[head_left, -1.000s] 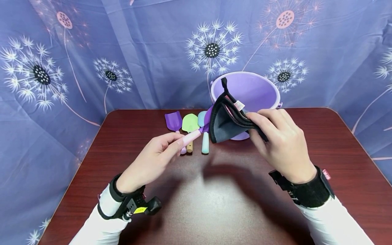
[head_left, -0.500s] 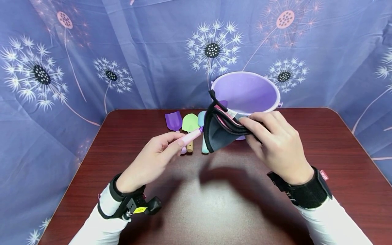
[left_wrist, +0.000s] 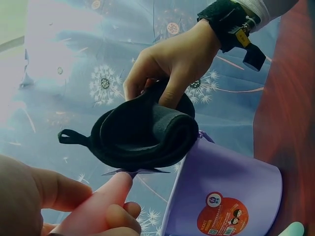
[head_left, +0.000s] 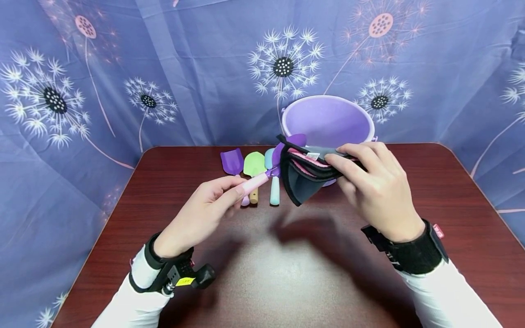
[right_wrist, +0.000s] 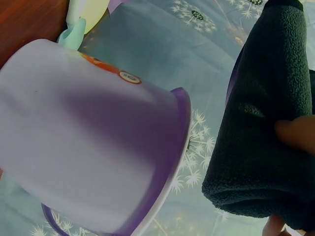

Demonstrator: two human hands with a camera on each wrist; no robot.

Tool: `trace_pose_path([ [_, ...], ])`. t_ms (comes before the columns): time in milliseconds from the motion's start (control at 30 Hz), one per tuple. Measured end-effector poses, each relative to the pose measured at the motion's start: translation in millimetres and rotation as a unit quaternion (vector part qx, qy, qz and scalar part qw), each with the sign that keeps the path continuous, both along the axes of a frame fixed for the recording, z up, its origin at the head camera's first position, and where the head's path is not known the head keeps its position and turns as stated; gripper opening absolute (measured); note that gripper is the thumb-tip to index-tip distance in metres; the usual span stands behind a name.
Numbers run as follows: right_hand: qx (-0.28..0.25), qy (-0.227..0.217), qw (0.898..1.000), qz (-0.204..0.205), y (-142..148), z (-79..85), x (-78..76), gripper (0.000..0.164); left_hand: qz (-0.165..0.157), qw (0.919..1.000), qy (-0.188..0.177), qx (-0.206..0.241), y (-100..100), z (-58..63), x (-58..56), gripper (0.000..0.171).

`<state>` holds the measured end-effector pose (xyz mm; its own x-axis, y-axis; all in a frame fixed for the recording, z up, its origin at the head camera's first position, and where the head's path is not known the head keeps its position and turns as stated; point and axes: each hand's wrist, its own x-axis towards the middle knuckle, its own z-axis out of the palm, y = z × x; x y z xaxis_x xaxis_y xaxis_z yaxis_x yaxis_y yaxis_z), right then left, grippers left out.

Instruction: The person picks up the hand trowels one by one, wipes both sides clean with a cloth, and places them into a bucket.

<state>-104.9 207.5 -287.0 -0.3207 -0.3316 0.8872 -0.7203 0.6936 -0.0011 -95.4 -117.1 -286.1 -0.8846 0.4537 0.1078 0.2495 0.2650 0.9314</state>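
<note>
My left hand [head_left: 197, 214] holds a toy shovel by its pink handle [head_left: 254, 183], thumb along the top. The shovel's purple blade [head_left: 295, 140] points away to the right, partly hidden behind a folded dark grey cloth [head_left: 303, 182]. That cloth has black edging, a pink inner layer, a small white label and a hanging loop. My right hand [head_left: 375, 187] grips it, fingers on top. In the left wrist view the folded cloth [left_wrist: 147, 132] lies right over the blade; the right wrist view shows its fleecy surface [right_wrist: 266, 113] and a sliver of purple behind it.
A big light purple bucket [head_left: 328, 118] stands at the back of the red-brown table [head_left: 443, 191]. To its left lie more toy tools: a purple shovel [head_left: 232, 161], a green one [head_left: 254, 164] and a light blue one [head_left: 275, 189]. A dandelion-print curtain [head_left: 205, 68] hangs behind.
The cloth moved left and down over the shovel's neck, then back right, tilting flatter, so more of the purple blade shows now. My left hand and the shovel have stayed almost still.
</note>
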Motion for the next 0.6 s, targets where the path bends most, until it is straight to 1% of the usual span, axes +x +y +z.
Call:
trace_pose_path([
  [200, -0.018, -0.006, 1.000, -0.022, 4.4, -0.4, -3.0, 0.032, -0.008, 0.9999, -0.005, 0.012, -0.4, 0.5, 0.5, 0.020],
  [333, -0.027, -0.013, 0.999, -0.040, 6.6, -0.6, -4.2, 0.032, -0.001, 0.9999, -0.009, 0.014, -0.8, 0.9, 0.9, 0.020],
  [433, -0.033, -0.020, 0.998, -0.051, 8.8, -0.9, -4.8, 0.030, 0.006, 0.9997, -0.017, 0.013, -1.6, 1.4, 1.4, 0.021],
  [600, -0.046, -0.033, 0.996, -0.064, 14.3, -1.4, -5.7, 0.025, 0.004, 0.9994, -0.022, 0.025, -2.5, 2.2, 1.2, 0.022],
])
